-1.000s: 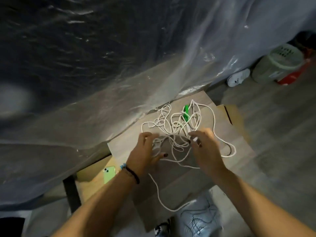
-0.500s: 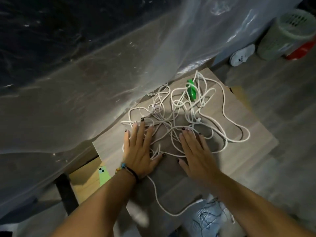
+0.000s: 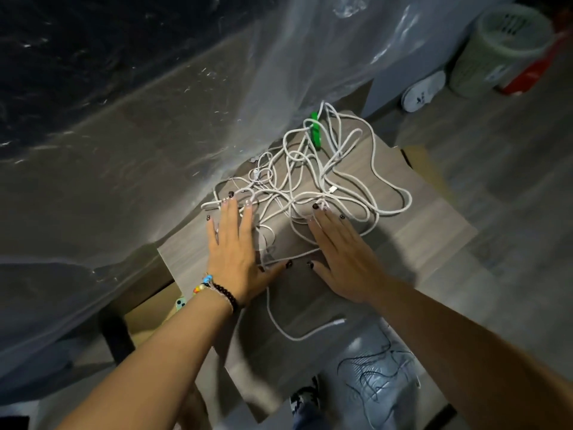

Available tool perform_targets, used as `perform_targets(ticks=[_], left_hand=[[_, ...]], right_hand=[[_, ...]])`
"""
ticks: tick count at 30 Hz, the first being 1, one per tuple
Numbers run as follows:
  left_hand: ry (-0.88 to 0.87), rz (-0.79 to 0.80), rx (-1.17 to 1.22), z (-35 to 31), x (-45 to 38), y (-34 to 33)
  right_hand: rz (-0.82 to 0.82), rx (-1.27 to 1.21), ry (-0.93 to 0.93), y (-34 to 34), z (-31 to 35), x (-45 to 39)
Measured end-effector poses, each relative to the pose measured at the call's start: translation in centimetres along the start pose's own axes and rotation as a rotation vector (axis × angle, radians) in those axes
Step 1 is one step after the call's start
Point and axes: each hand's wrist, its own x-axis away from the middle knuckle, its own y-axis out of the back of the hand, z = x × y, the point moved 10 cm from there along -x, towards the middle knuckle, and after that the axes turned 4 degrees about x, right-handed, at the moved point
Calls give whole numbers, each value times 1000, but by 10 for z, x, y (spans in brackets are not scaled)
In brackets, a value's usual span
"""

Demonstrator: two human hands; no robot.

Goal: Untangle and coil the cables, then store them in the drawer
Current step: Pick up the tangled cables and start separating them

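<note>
Both hands flat, left hand (image 3: 233,256) and right hand (image 3: 343,256) with fingers released and straight on the near edge of the white cable tangle (image 3: 313,184) mid-surface (image 3: 434,231); best now: trace the loose near plug (image 3: 336,322) back, loop by loop.

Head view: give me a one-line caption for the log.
Left hand and right hand lie flat, fingers straight, on a tangle of white cables spread over a wooden tabletop.

Clear plastic sheeting (image 3: 304,57) draped along the far side. Pale green basket (image 3: 499,48) far right on the floor, white shoe (image 3: 423,91) just beside it, red box (image 3: 533,72) behind. Green phone (image 3: 180,304) lower left, partly hidden.
</note>
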Motion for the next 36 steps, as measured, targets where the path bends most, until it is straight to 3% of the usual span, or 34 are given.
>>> perform_targets(ticks=[11,17,20,25,30,36], left_hand=[[3,-81,34,-90,65,29],[99,-141,46,-148,129,-4],[120,-126,51,-186,168,-33],[122,-1,41,-237,224,-104],[78,241,-10,-266,262,-203],[65,473,-14,-281,280,-331]], right_hand=[[-144,-52,-59,57,-33,136],[-158,8,-140,29,-55,239],[-82,-53,-164,3,-63,292],[89,-120,-214,-43,-79,359],[65,-248,-342,-85,-101,407],[150,-215,-388,-174,-122,434]])
